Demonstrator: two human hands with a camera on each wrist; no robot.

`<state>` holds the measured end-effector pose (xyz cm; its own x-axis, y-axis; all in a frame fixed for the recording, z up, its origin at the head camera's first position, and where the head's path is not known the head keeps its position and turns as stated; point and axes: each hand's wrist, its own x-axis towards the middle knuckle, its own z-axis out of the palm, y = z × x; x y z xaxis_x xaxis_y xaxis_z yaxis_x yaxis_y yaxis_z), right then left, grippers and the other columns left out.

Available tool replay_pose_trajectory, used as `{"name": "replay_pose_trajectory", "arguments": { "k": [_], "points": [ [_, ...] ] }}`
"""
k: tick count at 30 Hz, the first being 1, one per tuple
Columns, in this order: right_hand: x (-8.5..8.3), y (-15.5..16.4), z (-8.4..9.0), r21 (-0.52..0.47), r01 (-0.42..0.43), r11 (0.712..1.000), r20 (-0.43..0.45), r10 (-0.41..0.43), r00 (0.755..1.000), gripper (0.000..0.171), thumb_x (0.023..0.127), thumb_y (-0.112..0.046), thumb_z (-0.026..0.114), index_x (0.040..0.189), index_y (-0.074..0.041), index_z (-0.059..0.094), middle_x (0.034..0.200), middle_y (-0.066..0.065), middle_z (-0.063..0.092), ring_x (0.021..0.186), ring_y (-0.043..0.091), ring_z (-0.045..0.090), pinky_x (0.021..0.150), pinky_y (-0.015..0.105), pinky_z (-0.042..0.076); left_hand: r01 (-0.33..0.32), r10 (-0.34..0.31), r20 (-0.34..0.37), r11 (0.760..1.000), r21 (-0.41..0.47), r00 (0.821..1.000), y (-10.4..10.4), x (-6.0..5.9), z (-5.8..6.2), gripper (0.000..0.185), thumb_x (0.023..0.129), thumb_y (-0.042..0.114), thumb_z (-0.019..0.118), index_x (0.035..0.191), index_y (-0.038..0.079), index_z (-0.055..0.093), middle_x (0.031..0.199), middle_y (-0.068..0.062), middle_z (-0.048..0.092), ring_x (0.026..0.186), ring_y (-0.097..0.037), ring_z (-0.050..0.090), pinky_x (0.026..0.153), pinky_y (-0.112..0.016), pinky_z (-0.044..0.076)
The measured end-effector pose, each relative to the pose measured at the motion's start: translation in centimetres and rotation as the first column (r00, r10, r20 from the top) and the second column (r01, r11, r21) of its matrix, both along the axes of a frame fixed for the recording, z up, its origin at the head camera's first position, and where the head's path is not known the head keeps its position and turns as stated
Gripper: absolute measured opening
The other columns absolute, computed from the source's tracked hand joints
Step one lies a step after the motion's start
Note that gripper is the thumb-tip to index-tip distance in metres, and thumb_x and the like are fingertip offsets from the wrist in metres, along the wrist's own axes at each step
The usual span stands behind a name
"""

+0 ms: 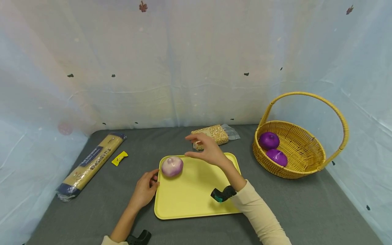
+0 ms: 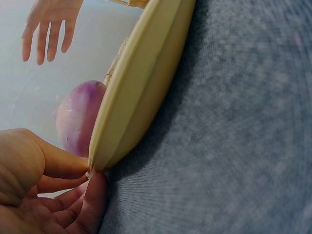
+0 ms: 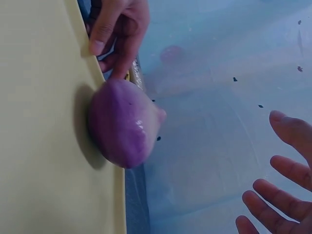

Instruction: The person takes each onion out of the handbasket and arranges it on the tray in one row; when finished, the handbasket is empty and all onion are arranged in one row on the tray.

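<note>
Around the yellow tray (image 1: 186, 200), taken as the clock's centre in the head view, a spaghetti pack (image 1: 93, 162) lies slanted between nine and ten o'clock, with a small yellow packet (image 1: 119, 158) nearer on the same bearing. Just past twelve, a bag of corn kernels (image 1: 218, 133) lies beyond the tray's far rim, partly hidden by the right hand (image 1: 206, 149). Between two and three, a handled wicker basket (image 1: 297, 149) stands on the dark grey cloth (image 1: 312, 211), two deep-purple onions (image 1: 269, 140) together in its left side. The right forearm and its black wrist mount (image 1: 225, 194) overlie the tray's right part, standing between the pale onion (image 1: 172, 166) and the basket. The pale onion lies inside the tray near its far left corner, toward ten o'clock. The left hand (image 1: 145, 188) pinches the tray's left rim between thumb and finger, with the pale onion at about two o'clock from it. The right hand is released, its fingers spread and holding nothing, with the pale onion at roughly eight o'clock, apart from its fingertips.
</note>
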<state>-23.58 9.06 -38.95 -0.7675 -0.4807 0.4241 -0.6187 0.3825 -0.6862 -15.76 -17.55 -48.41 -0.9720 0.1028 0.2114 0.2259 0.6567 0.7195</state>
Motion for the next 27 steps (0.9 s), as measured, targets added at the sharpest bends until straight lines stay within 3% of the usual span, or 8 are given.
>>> {"name": "replay_pose_trajectory", "arguments": {
  "k": [9,16,21,27],
  "points": [
    [0.4,1.5,1.4,-0.039,0.028,0.999,0.033,-0.027,0.999,0.052,0.077,-0.019,0.077,0.123,-0.007,0.057,0.123,0.009,0.057,0.108,0.029,0.055,0.088,0.04,0.046,0.003,-0.003,0.013,1.0,0.005,1.0,0.0,0.1,0.1,0.041,0.082,-0.003,0.062,0.122,-0.007,0.055,0.089,-0.008,0.054,0.075,-0.013,0.048,0.067,-0.027,0.04],
    [2.3,2.2,4.4,-0.049,0.071,0.996,0.027,-0.069,0.997,0.048,0.076,-0.004,0.074,0.12,0.001,0.057,0.118,0.016,0.057,0.104,0.029,0.056,0.088,0.04,0.046,0.001,-0.001,0.022,1.0,0.009,1.0,0.0,0.1,0.0,0.041,0.082,-0.003,0.062,0.123,-0.007,0.055,0.089,-0.008,0.054,0.075,-0.013,0.048,0.067,-0.027,0.041],
    [1.2,3.4,3.3,-0.083,0.081,0.993,-0.025,-0.083,0.996,0.049,0.076,-0.001,0.074,0.121,0.003,0.056,0.117,0.018,0.057,0.104,0.036,0.055,0.087,0.049,0.045,-0.003,0.002,0.03,1.0,0.008,1.0,0.0,0.1,0.0,0.041,0.082,-0.003,0.062,0.122,-0.007,0.055,0.089,-0.007,0.053,0.075,-0.013,0.048,0.067,-0.027,0.041],
    [-0.7,5.5,1.6,-0.097,0.118,0.988,-0.1,-0.127,0.987,0.049,0.078,-0.013,0.076,0.123,-0.006,0.057,0.116,0.009,0.058,0.102,0.031,0.057,0.084,0.047,0.047,-0.006,0.006,0.037,1.0,0.005,0.999,0.1,0.1,0.2,0.041,0.082,-0.003,0.062,0.122,-0.007,0.055,0.089,-0.007,0.053,0.075,-0.013,0.048,0.067,-0.027,0.041]
  ]
}}
